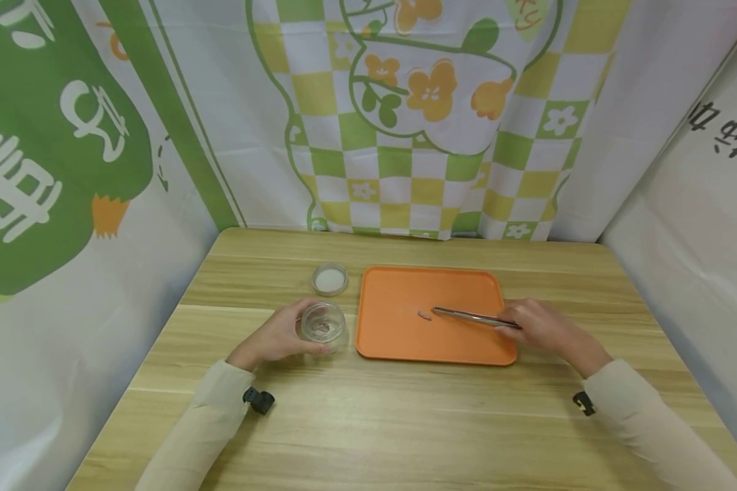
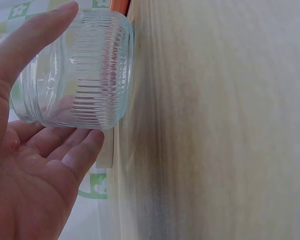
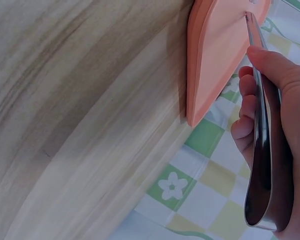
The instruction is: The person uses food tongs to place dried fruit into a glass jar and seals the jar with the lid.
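Note:
My left hand holds a clear glass jar by its side, thumb on the near side and fingers on the far side. Ribbed glass shows on the jar's lower wall in the left wrist view, and a few small brownish pieces lie inside. Steel tongs are gripped in my right hand, their closed-looking tips over the orange tray. Just left of those tips lies a small, thin, pinkish-brown piece on the tray. In the right wrist view, the bent end of the tongs sits against my palm.
A round clear lid lies on the wooden table behind the jar. The tray stands to the jar's right with a narrow gap between. A checked, flowered curtain hangs along the table's back edge, with white sheets at both sides.

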A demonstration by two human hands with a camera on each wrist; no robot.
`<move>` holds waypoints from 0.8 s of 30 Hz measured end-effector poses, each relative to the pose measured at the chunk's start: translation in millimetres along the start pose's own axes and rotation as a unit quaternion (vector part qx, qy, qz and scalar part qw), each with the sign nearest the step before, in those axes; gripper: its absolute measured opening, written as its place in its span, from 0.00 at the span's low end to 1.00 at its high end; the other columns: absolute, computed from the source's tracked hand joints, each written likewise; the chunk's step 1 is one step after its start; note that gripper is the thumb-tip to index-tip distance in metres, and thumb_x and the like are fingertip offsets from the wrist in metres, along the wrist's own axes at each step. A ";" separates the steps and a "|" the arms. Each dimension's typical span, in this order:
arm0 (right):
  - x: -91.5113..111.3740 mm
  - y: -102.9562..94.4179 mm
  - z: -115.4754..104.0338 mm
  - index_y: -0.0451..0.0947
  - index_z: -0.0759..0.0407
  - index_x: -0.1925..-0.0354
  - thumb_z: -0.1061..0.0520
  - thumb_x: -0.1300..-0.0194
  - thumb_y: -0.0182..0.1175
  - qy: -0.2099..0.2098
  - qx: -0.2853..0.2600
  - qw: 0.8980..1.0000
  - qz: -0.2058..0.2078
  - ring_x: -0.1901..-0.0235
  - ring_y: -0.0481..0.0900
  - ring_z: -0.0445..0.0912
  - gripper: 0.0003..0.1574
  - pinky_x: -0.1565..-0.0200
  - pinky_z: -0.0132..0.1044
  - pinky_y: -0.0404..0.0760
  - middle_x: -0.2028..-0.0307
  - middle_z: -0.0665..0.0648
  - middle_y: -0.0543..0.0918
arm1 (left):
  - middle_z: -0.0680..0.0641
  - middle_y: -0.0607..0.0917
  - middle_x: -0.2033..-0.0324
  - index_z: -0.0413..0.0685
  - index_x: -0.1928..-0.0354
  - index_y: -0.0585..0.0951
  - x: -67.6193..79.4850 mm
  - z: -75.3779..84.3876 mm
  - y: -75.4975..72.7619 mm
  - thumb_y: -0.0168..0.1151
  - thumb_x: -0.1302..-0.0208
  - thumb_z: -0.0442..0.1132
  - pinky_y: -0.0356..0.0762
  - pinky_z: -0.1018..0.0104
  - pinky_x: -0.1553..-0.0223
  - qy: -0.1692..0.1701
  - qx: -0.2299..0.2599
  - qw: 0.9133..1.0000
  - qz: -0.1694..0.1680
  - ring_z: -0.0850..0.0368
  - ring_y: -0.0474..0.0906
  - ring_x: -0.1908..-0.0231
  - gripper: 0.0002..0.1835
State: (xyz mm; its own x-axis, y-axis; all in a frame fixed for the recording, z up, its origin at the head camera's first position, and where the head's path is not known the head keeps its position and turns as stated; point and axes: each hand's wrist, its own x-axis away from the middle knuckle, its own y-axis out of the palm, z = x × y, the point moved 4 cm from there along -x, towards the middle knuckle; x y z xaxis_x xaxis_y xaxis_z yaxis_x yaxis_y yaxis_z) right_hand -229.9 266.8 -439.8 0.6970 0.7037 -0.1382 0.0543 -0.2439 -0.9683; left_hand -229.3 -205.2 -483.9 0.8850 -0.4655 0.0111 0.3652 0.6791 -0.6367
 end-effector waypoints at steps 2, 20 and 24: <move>-0.6 -0.5 -0.1 0.79 0.51 0.74 0.61 0.31 0.71 0.006 -0.013 1.000 -0.004 0.76 0.64 0.31 0.15 0.73 0.28 0.68 0.76 0.42 0.74 | 0.40 0.82 0.34 0.48 0.26 0.70 0.1 -0.4 -0.1 0.85 0.47 0.50 0.73 0.39 0.32 -0.001 0.001 1.000 0.000 0.40 0.78 0.34 0.49; -16.9 -17.2 -7.5 0.86 0.61 0.68 0.63 0.31 0.71 0.008 -0.052 0.999 -0.003 0.76 0.67 0.32 0.06 0.73 0.29 0.72 0.76 0.45 0.78 | 0.42 0.82 0.34 0.50 0.25 0.70 0.6 0.0 0.2 0.85 0.48 0.51 0.74 0.41 0.33 -0.007 -0.006 1.000 -0.001 0.43 0.78 0.35 0.50; -22.0 -19.9 -12.0 0.87 0.60 0.68 0.62 0.32 0.71 -0.004 -0.049 0.999 -0.002 0.75 0.69 0.32 0.06 0.73 0.29 0.73 0.74 0.46 0.80 | 0.42 0.82 0.34 0.50 0.25 0.70 0.9 -1.2 0.0 0.85 0.47 0.51 0.74 0.41 0.33 -0.006 -0.006 1.000 0.001 0.42 0.79 0.35 0.49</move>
State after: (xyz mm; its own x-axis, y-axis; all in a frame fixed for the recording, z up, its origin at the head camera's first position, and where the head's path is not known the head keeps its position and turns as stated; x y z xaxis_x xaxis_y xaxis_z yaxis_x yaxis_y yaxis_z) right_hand -237.7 248.2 -415.0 0.6903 0.7103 -0.1375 0.1267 -0.3057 -0.9437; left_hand -228.9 -206.2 -484.8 0.8887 -0.4582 0.0189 0.3606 0.6728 -0.6460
